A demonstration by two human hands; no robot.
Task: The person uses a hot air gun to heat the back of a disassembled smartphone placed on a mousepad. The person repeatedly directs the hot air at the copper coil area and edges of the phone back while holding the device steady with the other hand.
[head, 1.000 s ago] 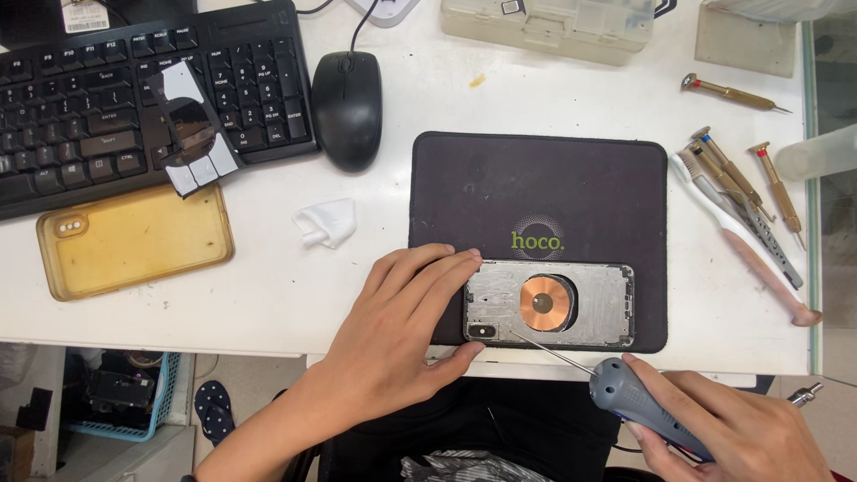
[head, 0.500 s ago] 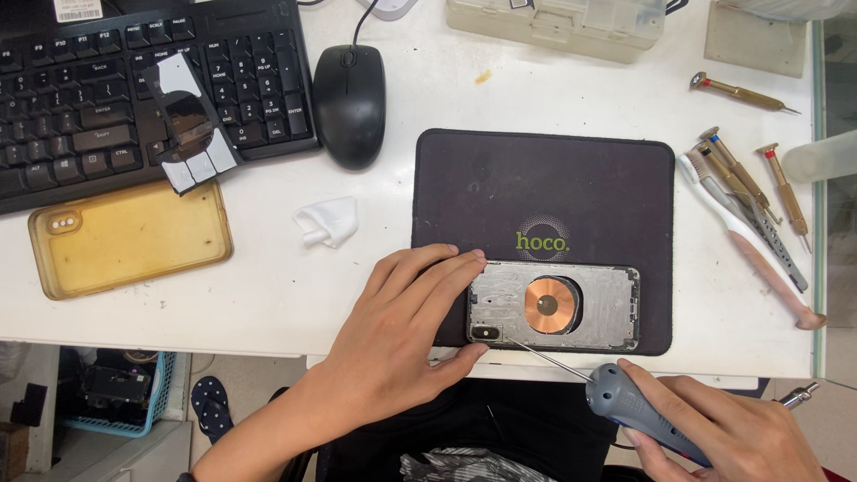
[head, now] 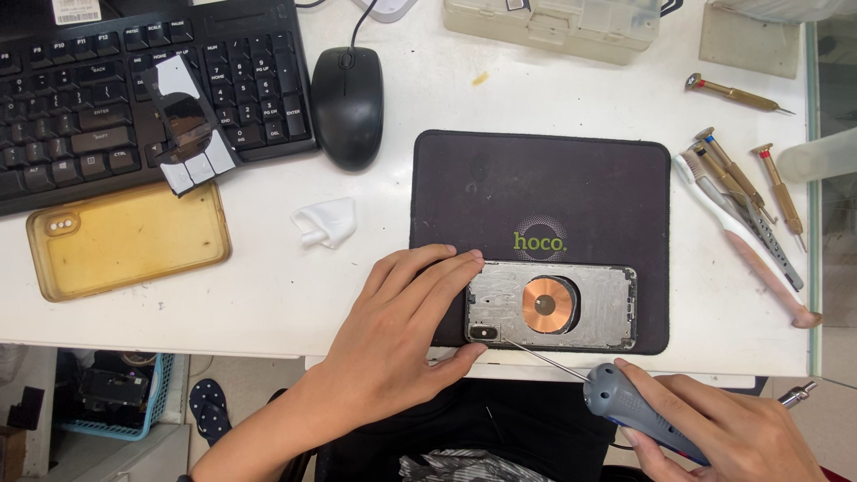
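At the lower centre of the frame, a left hand [head: 402, 330] lies palm down at the near edge of a white table [head: 357, 259], fingers spread a little and resting against the left end of an opened phone shell [head: 552, 306], the thumb pressed to its lower left corner. The shell sits flat on the lower part of a dark mat [head: 544, 192], its silver inside and a round copper coil facing up. In the lower right corner, the right hand [head: 723, 433] wraps its fingers around the grey handle of a screwdriver [head: 616, 402]; the thin shaft slants up and left, its tip meeting the shell's lower left corner just beside the thumb. The wrist comes in from the bottom right, the forearm of the other hand from the bottom left.

At the right edge of the frame lie several small screwdrivers [head: 745, 192] and a toothbrush [head: 741, 241]. A yellowed phone case [head: 125, 241] lies at the left, below a black keyboard [head: 107, 98]; a black mouse [head: 346, 107] sits at upper centre, and a crumpled white scrap [head: 326, 221] lies between case and mat.
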